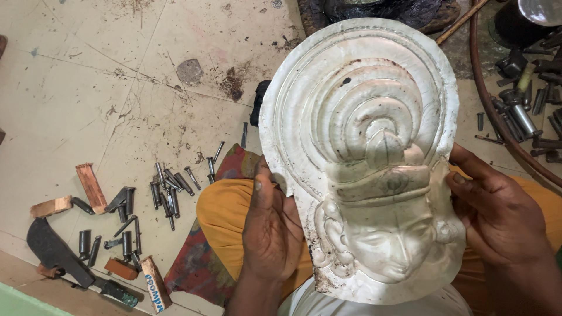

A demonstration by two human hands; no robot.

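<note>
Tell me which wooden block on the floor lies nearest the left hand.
The printed wooden block, below the punches; the other blocks lie farther from the left hand.

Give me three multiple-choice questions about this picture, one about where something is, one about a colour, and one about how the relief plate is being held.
1. Where do the loose metal punches lie?
A. on the floor, left of the person's knee
B. on top of the plate
C. in the left hand

2. What colour is the cloth over the person's knee?
A. blue
B. orange-yellow
C. black

3. How is the silvery relief plate held?
A. flat on the floor, untouched
B. by one hand only
C. by both hands, one at each side edge

Answers:
1 A, they are scattered on the tiles beside wooden blocks.
2 B, the fabric is orange-yellow.
3 C, the left hand and right hand each grip a side.
</note>
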